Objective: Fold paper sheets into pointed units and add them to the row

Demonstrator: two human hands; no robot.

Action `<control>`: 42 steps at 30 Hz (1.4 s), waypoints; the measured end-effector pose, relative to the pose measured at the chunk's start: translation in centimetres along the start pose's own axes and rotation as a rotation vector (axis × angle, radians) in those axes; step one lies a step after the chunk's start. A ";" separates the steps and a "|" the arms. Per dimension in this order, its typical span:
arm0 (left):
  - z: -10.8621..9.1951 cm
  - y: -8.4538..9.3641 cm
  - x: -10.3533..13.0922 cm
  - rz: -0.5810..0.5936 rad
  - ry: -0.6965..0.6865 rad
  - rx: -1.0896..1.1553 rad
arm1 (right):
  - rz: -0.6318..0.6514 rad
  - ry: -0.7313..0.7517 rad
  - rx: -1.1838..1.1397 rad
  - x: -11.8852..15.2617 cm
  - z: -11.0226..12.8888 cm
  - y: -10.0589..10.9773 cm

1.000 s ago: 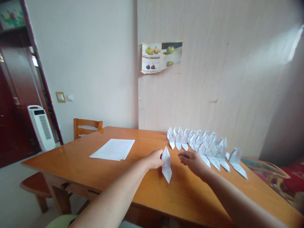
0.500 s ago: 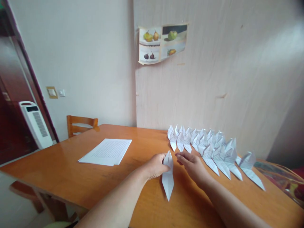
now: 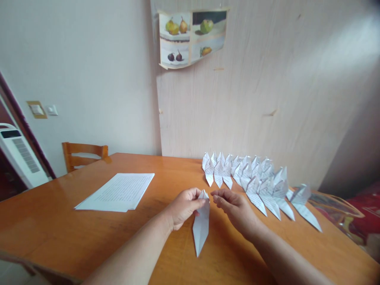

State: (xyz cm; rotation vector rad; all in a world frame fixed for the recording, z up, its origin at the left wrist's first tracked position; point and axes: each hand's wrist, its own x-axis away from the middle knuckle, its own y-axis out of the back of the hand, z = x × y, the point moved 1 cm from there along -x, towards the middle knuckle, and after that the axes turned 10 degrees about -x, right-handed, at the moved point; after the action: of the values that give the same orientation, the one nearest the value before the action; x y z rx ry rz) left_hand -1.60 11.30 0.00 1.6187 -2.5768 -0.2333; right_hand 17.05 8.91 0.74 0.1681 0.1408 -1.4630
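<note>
Pinched at its upper tip by the left hand (image 3: 182, 206), the folded paper piece (image 3: 201, 226) lies mid-table, point toward six o'clock. At three o'clock, the right hand (image 3: 234, 208) hovers loosely curled, holding nothing. Being paper, it likely handles light and crease-prone; the tip or folded edges look safest to hold. At one o'clock, roughly a dozen finished folds (image 3: 255, 180) overlap; exact count unclear. One stack of printed sheets (image 3: 117, 192) lies at ten o'clock on the wooden table (image 3: 74, 233).

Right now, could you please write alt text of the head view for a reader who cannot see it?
The left hand pinches a folded paper piece on a wooden table, with the open right hand close beside it. A row of folded papers lies to the right and a flat stack of sheets to the left.
</note>
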 end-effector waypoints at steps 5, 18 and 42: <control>-0.3 -0.3 0.2 0.062 -0.006 0.045 | 0.001 0.000 -0.052 0.2 0.7 0.1; -0.5 -0.3 0.9 0.324 -0.002 0.102 | 0.257 -0.053 -0.240 0.9 1.8 0.9; -1.0 -0.5 1.5 0.418 0.041 0.025 | 0.350 -0.104 -0.214 1.3 1.9 0.7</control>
State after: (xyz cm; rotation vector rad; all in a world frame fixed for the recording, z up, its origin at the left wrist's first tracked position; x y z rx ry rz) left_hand -1.67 9.64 0.87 1.0389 -2.8124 -0.1325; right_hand 17.87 7.31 2.32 -0.0564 0.1734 -1.0964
